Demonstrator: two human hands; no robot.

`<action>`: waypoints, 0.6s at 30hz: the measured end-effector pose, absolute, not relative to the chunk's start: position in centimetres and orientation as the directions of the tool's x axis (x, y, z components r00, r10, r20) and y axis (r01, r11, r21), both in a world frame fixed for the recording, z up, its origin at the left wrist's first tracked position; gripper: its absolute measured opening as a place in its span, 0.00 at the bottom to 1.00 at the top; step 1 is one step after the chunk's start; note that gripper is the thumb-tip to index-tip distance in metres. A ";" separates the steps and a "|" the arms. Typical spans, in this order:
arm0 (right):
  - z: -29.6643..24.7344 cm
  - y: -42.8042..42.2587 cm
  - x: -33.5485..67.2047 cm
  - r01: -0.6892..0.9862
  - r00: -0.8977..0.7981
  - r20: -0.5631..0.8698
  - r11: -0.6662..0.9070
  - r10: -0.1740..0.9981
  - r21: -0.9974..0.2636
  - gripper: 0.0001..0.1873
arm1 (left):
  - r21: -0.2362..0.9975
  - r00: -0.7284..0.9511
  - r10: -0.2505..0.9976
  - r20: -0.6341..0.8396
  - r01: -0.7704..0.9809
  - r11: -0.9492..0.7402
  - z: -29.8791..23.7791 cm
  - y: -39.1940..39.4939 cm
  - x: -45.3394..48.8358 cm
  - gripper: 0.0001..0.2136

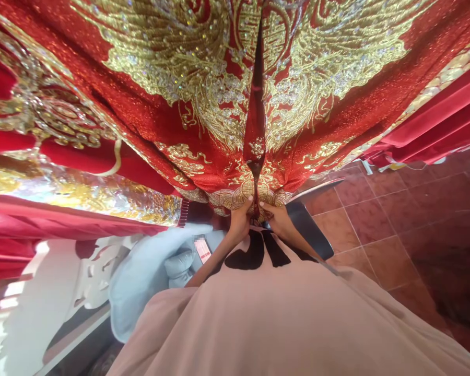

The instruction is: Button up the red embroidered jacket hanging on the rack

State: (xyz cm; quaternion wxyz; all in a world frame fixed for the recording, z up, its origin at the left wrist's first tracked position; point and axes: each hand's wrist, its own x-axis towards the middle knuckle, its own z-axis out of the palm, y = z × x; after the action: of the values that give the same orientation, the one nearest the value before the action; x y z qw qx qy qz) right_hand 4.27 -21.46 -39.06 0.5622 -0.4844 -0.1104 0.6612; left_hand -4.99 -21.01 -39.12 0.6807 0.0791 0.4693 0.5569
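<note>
Red gold-embroidered robe (pixel 203 130) hanging w/ long axis vertical, hem toward wearer, front slit running up centre. Left hand (pixel 239 222) clenched on left hem edge; right hand (pixel 279 220) gripping right hem edge, just beside each other at slit. More red/gold garments (pixel 43 120) pressed in at left, light blue cloth (pixel 149 271) below. Dark stand base (pixel 309 230) on red floor tiles (pixel 395 224) under hem.

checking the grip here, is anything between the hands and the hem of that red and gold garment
Nothing visible is. The left hand and right hand both grip the lower edge of the red and gold garment directly, one on each side of its front opening; the fingertips are hidden behind the fabric.
</note>
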 end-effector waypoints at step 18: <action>-39.1 -21.2 3.7 -0.681 0.084 -0.545 -0.351 0.835 -0.643 0.22 | 0.686 -0.133 0.868 -0.478 -0.674 0.275 -39.8 -21.3 -4.9 0.28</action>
State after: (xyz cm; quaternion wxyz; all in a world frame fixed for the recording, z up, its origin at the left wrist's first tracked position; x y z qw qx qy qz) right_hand 3.68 -21.23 -39.11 0.5639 -0.4733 -0.0811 0.6719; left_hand -4.94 -21.34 -39.85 0.6500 0.1049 0.4636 0.5930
